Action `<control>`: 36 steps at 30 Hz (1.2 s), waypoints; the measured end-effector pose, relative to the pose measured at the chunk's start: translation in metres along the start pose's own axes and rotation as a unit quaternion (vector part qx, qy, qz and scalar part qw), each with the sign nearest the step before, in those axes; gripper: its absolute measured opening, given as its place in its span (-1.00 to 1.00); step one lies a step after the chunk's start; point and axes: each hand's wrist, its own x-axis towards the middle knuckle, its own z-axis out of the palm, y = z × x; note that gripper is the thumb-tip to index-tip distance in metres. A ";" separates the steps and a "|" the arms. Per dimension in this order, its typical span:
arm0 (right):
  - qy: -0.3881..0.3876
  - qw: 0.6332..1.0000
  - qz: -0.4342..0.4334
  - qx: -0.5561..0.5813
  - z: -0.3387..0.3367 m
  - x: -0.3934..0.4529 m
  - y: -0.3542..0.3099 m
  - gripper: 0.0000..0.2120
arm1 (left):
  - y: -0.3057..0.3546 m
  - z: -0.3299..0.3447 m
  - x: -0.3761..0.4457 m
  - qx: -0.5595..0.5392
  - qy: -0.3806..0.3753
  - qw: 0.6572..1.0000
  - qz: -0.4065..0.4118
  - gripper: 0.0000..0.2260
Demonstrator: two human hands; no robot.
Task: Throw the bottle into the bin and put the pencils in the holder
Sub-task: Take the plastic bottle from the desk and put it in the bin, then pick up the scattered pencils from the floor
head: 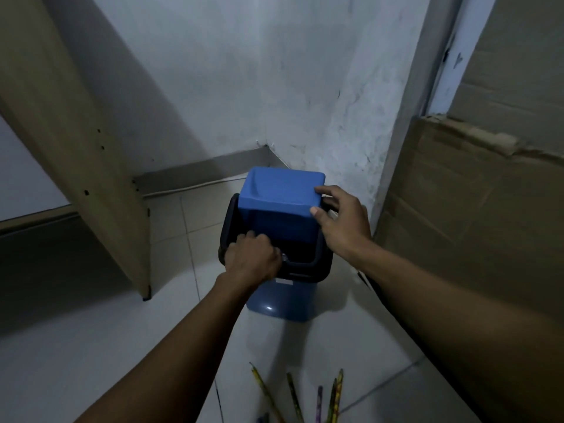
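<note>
A blue bin [282, 303] with a dark rim [320, 264] stands on the tiled floor in the corner. Its blue swing lid [280, 190] is tipped back and the opening shows dark below it. My right hand [341, 221] grips the lid's right edge with thumb and fingers. My left hand [251, 257] is curled at the front of the opening. A small shiny bit of the bottle [284, 257] shows by its fingers; the rest is hidden. Several pencils [293, 395] show at the bottom edge, fanned out, their lower ends cut off.
A wooden shelf side [91, 154] slants down on the left, ending near the bin. A large cardboard sheet [476, 209] leans on the right. White walls meet behind the bin. Pale floor tiles [122, 346] spread in front.
</note>
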 end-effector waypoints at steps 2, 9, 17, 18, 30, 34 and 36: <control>0.001 1.000 -0.008 -0.010 0.000 -0.001 0.000 -0.60 | 0.002 -0.001 -0.001 0.074 -0.036 0.996 0.019 -0.68; -0.012 0.997 -0.012 -0.080 -0.001 0.002 0.003 -0.60 | -0.009 -0.005 -0.014 -0.164 0.216 0.962 0.046 -0.84; -0.066 0.993 0.038 -0.094 0.006 0.008 0.006 -0.63 | -0.032 -0.014 -0.018 -0.224 0.253 0.936 -0.096 -0.65; -0.068 0.992 0.042 -0.095 0.006 0.009 0.005 -0.63 | -0.033 -0.013 -0.019 -0.248 0.216 0.939 -0.099 -0.69; -0.094 0.992 0.068 -0.055 0.008 0.013 0.004 -0.49 | -0.039 -0.014 -0.035 -0.264 0.186 0.943 -0.073 -0.73; -0.039 0.992 0.049 -0.112 0.007 0.000 0.005 -0.43 | -0.045 -0.016 -0.037 -0.277 0.195 0.937 -0.083 -0.60; 0.030 0.985 -0.021 -0.167 0.003 -0.014 0.003 -0.49 | -0.053 -0.016 -0.039 -0.288 0.199 0.931 -0.100 -0.58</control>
